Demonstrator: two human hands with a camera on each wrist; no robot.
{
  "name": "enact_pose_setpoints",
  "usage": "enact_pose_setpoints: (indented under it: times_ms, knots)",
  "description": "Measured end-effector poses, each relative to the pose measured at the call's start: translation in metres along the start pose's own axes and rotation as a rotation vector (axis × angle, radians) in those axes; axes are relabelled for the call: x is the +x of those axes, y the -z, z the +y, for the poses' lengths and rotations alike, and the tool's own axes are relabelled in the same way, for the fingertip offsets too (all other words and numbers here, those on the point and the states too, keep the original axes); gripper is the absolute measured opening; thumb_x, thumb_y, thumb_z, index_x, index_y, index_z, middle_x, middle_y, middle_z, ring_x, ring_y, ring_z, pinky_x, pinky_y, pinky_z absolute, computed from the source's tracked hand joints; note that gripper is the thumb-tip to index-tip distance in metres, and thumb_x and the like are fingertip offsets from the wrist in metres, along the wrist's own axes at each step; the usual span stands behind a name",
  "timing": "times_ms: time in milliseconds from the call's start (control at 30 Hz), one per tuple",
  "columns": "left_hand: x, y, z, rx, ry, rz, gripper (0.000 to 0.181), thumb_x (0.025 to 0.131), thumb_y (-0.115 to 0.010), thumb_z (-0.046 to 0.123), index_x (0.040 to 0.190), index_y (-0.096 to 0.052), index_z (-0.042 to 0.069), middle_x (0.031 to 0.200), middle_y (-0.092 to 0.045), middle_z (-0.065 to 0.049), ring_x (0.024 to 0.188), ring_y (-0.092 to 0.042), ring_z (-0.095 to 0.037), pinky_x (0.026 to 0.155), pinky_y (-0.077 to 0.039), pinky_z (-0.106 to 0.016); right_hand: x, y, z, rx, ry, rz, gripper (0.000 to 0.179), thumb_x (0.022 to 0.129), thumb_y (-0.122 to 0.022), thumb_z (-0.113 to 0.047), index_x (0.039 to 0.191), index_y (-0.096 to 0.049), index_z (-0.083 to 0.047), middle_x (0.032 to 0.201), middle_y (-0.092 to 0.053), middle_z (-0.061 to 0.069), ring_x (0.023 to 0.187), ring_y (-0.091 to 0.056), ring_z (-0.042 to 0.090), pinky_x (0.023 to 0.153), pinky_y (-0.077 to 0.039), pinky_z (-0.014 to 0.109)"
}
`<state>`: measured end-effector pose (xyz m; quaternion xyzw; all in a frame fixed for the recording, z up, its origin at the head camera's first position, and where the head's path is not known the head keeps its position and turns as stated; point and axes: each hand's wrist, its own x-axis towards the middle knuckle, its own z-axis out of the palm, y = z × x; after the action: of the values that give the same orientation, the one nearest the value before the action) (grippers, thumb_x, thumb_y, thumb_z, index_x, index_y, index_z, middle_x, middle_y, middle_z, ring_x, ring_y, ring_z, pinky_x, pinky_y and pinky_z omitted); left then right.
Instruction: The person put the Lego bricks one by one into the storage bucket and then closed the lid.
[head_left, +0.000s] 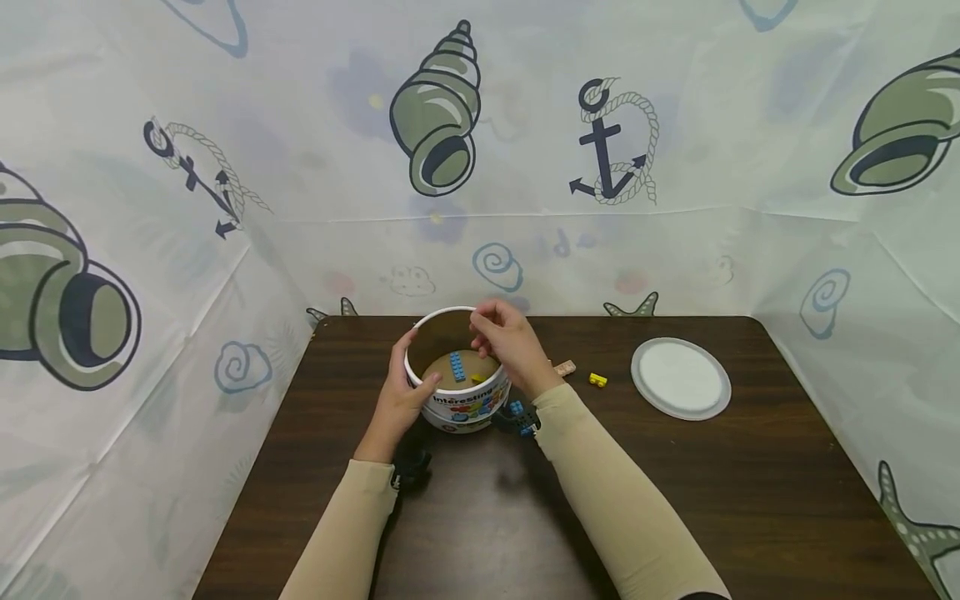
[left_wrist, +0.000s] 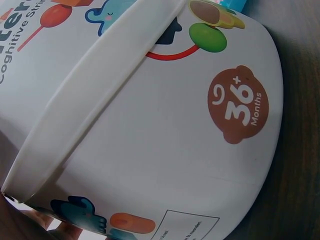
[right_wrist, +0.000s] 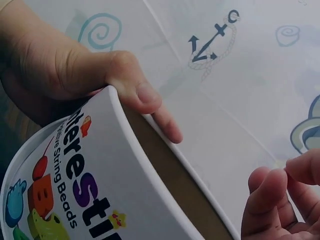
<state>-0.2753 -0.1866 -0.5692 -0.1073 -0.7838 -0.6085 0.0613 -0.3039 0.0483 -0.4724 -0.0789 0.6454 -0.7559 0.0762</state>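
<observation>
My left hand (head_left: 397, 407) grips the near left side of a round white bucket (right_wrist: 85, 165), its thumb hooked over the rim. The bucket stands tilted toward me, and its brown inside shows a blue studded strip (head_left: 457, 367) and a small yellow piece (head_left: 477, 378) at the bottom. Over the right part of the rim hovers my right hand (head_left: 516, 342), fingers curled, thumb and index tips together. Nothing shows between those tips in the right wrist view. Printed wall and a raised white band of the bucket fill the left wrist view.
Right of the bucket lie a pale orange brick (head_left: 565, 367) and a little yellow piece (head_left: 597, 380). Farther right is a round white lid (head_left: 681, 377). Blue pieces (head_left: 516, 407) show beside the right wrist. Patterned cloth (head_left: 525, 250) walls in the dark table.
</observation>
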Motion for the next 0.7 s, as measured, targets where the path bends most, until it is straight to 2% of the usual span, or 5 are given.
enact_pose_setpoints:
  times_ms: [300,533,700]
  knots:
    - [-0.003,0.000,0.003,-0.006,-0.009,0.015,0.091,0.099,-0.077,0.017,0.171,-0.025,0.033,0.178,-0.025,-0.017,0.157,-0.034,-0.049,0.124,-0.030,-0.072,-0.012,0.014,-0.002,-0.060,0.015,-0.007,0.017,0.111,-0.064,-0.023,0.119,-0.065,-0.009,0.103,-0.064,0.008,0.081,-0.065,0.019,0.066,-0.056,0.028]
    - [-0.003,0.001,0.003,-0.005,-0.021,0.013,0.091,0.099,-0.075,0.013,0.172,-0.024,0.032,0.178,-0.025,-0.017,0.158,-0.033,-0.051,0.123,-0.029,-0.074,-0.022,0.033,0.000,-0.070,0.018,0.017,0.028,0.111,-0.065,-0.024,0.128,-0.063,-0.002,0.111,-0.062,0.021,0.083,-0.065,0.019,0.069,-0.056,0.027]
    - [-0.002,0.000,0.002,-0.016,-0.032,0.004,0.091,0.099,-0.075,0.012,0.172,-0.024,0.031,0.176,-0.026,-0.021,0.157,-0.032,-0.053,0.123,-0.029,-0.075,-0.027,0.052,0.006,-0.118,0.006,0.065,0.026,0.111,-0.065,-0.025,0.127,-0.065,-0.005,0.104,-0.064,0.011,0.083,-0.066,0.020,0.071,-0.058,0.030]
